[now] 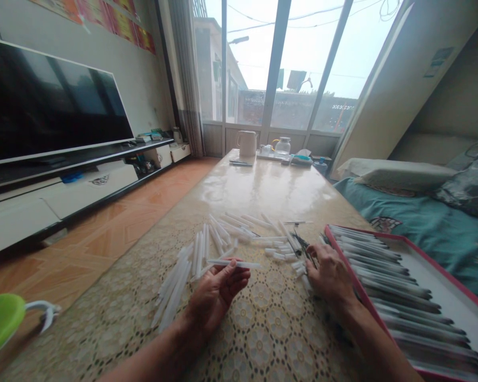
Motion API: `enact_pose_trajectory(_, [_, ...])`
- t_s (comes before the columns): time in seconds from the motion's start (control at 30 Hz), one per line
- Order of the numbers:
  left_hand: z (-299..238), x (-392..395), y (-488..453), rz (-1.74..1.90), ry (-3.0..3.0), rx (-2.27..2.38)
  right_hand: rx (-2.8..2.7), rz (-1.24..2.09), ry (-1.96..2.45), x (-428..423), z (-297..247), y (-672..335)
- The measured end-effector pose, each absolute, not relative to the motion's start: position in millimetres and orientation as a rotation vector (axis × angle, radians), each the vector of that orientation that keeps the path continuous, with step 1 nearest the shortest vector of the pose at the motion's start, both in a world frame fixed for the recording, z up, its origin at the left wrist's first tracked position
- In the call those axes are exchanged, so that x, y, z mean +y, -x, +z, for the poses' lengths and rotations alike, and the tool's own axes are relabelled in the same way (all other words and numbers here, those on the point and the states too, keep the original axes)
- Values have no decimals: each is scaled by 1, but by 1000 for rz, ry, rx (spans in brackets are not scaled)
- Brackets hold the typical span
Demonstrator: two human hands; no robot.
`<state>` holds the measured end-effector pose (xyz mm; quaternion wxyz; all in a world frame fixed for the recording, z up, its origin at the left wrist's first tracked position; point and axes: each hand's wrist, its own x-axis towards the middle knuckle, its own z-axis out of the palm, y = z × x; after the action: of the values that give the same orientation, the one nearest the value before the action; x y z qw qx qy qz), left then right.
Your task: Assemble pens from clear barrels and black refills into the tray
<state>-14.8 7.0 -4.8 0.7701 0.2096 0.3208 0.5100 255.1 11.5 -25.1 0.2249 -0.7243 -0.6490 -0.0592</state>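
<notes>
My left hand (217,292) is raised a little above the table, palm up, with thumb and fingers pinched on a thin white tube (235,263) held level. My right hand (330,274) rests palm down on the table, its fingertips among small white caps (281,250) and thin dark pen refills (301,245); the fingers are curled and what they hold, if anything, is hidden. Several more white tubes (199,254) lie scattered over the lace-patterned table cover (263,329) in front of both hands.
A red-rimmed tray (344,260) of rows of finished pens lies at the right by my right forearm. A white jug (247,142), a glass teapot (282,146) and a tissue box stand at the table's far end. A green lid (0,323) sits lower left. A TV stands left, bedding right.
</notes>
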Motion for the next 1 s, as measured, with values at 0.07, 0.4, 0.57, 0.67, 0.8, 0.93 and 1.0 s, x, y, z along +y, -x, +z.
enact_pose_trajectory(0.07, [-5, 7, 15, 1105, -459, 700, -1805, -176, 1988, 12, -24, -254])
enact_pose_trajectory(0.4, [-5, 8, 15, 1092, -483, 678, -1883, -135, 1949, 13, -22, -250])
enact_pose_trajectory(0.57, [-5, 7, 14, 1093, -503, 714, -1771, -82, 1854, 12, -20, -250])
enact_pose_trajectory(0.67, [-4, 6, 13, 1096, -520, 746, -1608, 137, 1752, 5, -10, -238])
enact_pose_trajectory(0.8, [-1, 5, 12, 1086, -551, 766, -1405, 770, 1412, -13, 11, -205])
enact_pose_trajectory(0.93, [-1, 5, 11, 1073, -578, 777, -1255, 1096, 1163, -27, 18, -175])
enact_pose_trajectory(1.0, [-2, 5, 11, 1068, -586, 772, -1183, 1195, 1105, -29, 15, -169])
